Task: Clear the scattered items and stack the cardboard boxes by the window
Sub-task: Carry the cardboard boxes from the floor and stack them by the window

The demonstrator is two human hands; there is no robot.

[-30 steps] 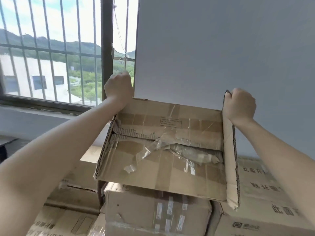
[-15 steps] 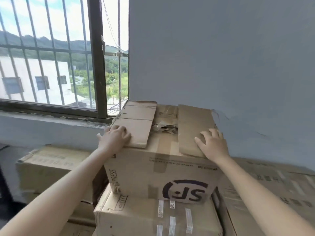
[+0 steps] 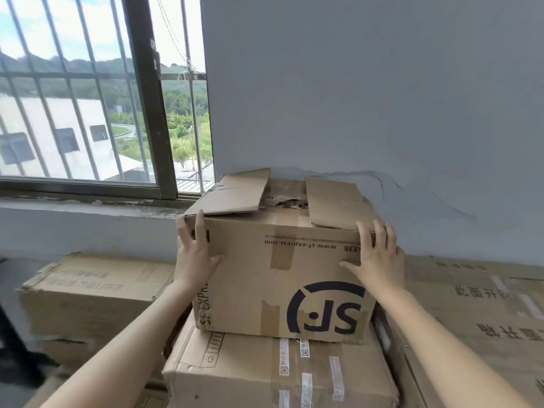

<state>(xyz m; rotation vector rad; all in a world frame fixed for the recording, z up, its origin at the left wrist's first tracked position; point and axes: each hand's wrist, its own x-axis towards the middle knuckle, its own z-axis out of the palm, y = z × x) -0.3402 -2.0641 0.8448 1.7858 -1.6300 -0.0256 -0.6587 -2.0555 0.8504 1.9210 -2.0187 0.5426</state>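
Both hands flat, nothing clasped. Left hand [image 3: 195,256] is spread on the near-left corner of the SF box [image 3: 279,278], fingers straight up the edge, thumb on the front face. Right hand [image 3: 378,257] has its palm against the front face by the right edge, fingers straight and splayed. Pressing contact only, no wrap.

Box position: upside down (logo inverted), sitting on the taped box [image 3: 265,375], back close to the wall [image 3: 353,98], just right of the window [image 3: 88,113]. Can't tell whether the back actually touches the wall.

My read: the step is seating and squaring it on the stack. Notes:
- Push with both palms evenly; uneven force will yaw it on the box underneath.
- Contact is high on the face. Lower palms should slide it rather than tip it.
- Line the edges up with the taped box. Near-left corner looks close to flush, right side is harder to judge.
- Top flaps [image 3: 235,192] are loose, left one lifted. Flatten them before anything goes on top, else the next box rocks.
- Torn top, probably flimsy: go easy on pressure.
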